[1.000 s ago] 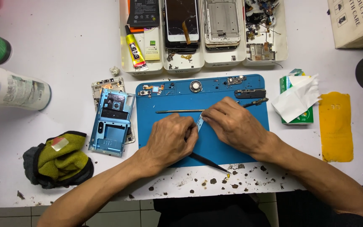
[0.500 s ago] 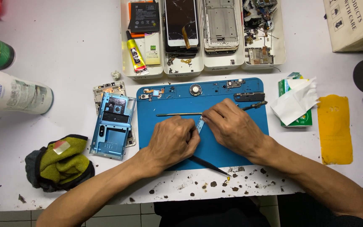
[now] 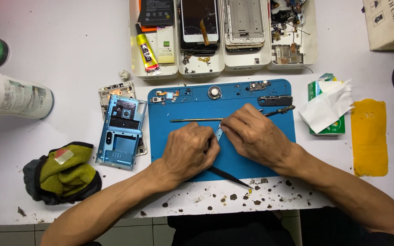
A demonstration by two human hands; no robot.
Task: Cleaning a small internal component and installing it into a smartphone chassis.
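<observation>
Overhead, four white trays (image 3: 153, 73) along the desk's (image 3: 69, 54) far edge: one holds a yellow glue tube (image 3: 146, 51) and black battery (image 3: 157, 11), the next a dark-screened phone (image 3: 199, 20), then a grey metal frame (image 3: 246, 20), then loose wiring and boards (image 3: 288, 27). On the blue rubbery mat (image 3: 270, 155), left hand (image 3: 189, 152) and right hand (image 3: 256, 136) pinch a small pale-blue strip (image 3: 218, 132), fingers closed on it; black tweezers (image 3: 229, 176) sit under the left palm.
</observation>
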